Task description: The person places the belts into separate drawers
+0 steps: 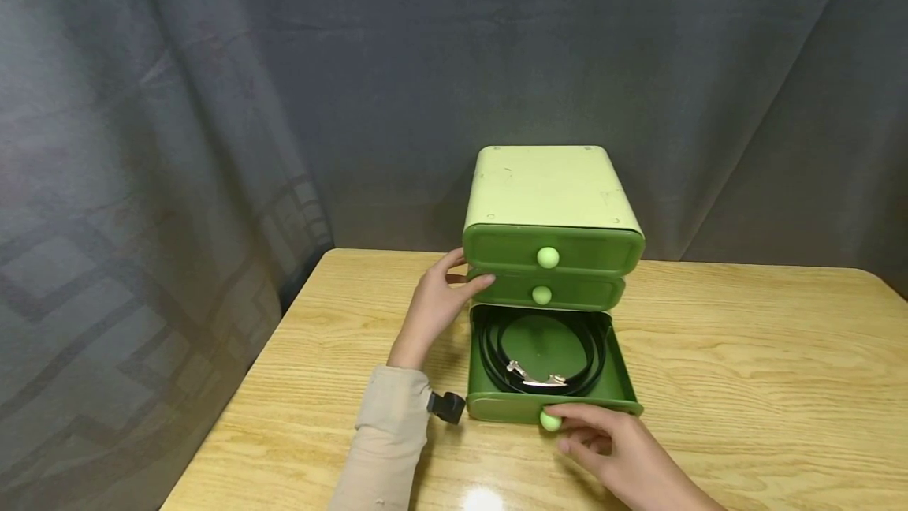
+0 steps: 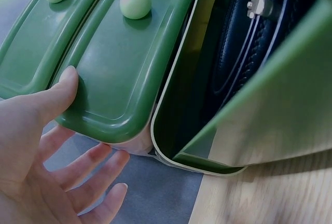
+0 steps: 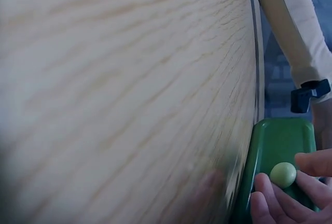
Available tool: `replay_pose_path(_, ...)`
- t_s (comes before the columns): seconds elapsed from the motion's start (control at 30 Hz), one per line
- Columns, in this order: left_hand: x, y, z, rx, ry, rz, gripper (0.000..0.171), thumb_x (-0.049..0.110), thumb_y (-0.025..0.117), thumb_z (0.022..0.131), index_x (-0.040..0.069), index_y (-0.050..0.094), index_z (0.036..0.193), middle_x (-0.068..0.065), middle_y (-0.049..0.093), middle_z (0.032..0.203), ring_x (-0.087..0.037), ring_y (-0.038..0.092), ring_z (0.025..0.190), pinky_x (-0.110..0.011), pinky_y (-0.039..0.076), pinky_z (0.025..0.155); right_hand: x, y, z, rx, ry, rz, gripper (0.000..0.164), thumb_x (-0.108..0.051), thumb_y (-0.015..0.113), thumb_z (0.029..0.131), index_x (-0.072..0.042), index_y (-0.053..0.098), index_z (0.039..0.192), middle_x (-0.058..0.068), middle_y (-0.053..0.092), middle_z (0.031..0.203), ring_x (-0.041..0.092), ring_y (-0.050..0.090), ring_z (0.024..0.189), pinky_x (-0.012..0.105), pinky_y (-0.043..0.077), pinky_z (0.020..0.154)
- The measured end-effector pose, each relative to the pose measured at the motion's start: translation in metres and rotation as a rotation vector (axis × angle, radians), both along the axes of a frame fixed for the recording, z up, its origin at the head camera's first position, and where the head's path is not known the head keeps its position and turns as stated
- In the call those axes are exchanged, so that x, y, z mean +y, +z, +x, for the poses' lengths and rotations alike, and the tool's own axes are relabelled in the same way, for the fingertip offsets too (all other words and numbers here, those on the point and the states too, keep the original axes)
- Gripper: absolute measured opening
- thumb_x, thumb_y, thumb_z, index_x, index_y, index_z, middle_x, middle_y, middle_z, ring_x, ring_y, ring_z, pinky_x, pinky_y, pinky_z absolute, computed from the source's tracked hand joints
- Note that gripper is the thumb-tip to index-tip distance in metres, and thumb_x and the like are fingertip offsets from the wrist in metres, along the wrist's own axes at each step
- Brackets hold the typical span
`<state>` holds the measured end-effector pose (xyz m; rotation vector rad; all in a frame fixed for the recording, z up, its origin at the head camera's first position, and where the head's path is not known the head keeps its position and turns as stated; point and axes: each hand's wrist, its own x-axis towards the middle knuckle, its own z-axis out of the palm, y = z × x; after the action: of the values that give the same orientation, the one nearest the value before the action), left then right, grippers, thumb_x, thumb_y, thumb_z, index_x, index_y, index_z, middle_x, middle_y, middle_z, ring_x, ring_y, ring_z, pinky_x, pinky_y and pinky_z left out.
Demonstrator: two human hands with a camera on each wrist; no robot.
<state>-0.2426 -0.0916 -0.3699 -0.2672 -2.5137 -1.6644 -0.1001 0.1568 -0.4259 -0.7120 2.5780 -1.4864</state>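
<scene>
A small chest with a cream top (image 1: 549, 184) and three green drawers stands on the table. The bottom drawer (image 1: 627, 369) is pulled out, and a coiled black belt (image 1: 599, 353) with a metal buckle (image 1: 535, 379) lies inside. My right hand (image 1: 617, 448) has its fingers around the pale green knob (image 3: 283, 175) of that drawer. At the chest's left side, my left hand (image 1: 436, 306) has its thumb at the front edge of the middle drawer (image 2: 124, 63). Its other fingers extend loosely along the side.
The wooden table (image 1: 745, 361) extends on both sides of the chest. Grey curtains (image 1: 397, 101) hang behind it and at the left. A black camera mount (image 1: 447, 408) sits on the left wrist, close to the open drawer's front corner.
</scene>
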Motion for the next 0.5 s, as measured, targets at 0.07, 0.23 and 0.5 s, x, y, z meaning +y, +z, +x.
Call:
replay_pose_path(0.07, -0.0001, -0.0001, 0.0001, 0.001, -0.001, -0.003, 0.054, 0.036, 0.077, 0.088, 0.022, 0.059, 0.137, -0.009, 0.056, 0.138, -0.029, 0.061, 0.114, -0.042, 0.053, 0.087, -0.0009, 0.0008, -0.0003, -0.009, -0.013, -0.002, 0.033, -0.016, 0.072, 0.091, -0.002, 0.069, 0.121, 0.003, 0.073, 0.101, 0.004, 0.066, 0.084, 0.026, 0.056, 0.07)
replay_pose_path(0.23, -0.0005, -0.001, 0.0, 0.001, -0.004, -0.005, 0.054, 0.036, 0.076, 0.088, 0.022, 0.059, 0.137, -0.009, 0.056, 0.138, -0.029, 0.061, 0.114, -0.042, 0.053, 0.087, -0.0029, 0.004, -0.0015, -0.036, -0.053, -0.002, 0.029, -0.016, 0.073, 0.091, -0.006, 0.072, 0.118, 0.005, 0.073, 0.106, 0.004, 0.066, 0.083, 0.026, 0.056, 0.07)
replay_pose_path(0.5, -0.0003, -0.0006, -0.0001, -0.005, -0.001, -0.003, 0.053, 0.036, 0.077, 0.088, 0.023, 0.06, 0.136, -0.007, 0.057, 0.137, -0.028, 0.061, 0.112, -0.041, 0.053, 0.087, -0.0052, 0.0096, -0.0064, -0.008, -0.089, 0.004, 0.023, -0.013, 0.074, 0.09, -0.008, 0.075, 0.112, 0.005, 0.074, 0.103, 0.007, 0.067, 0.078, 0.025, 0.057, 0.067)
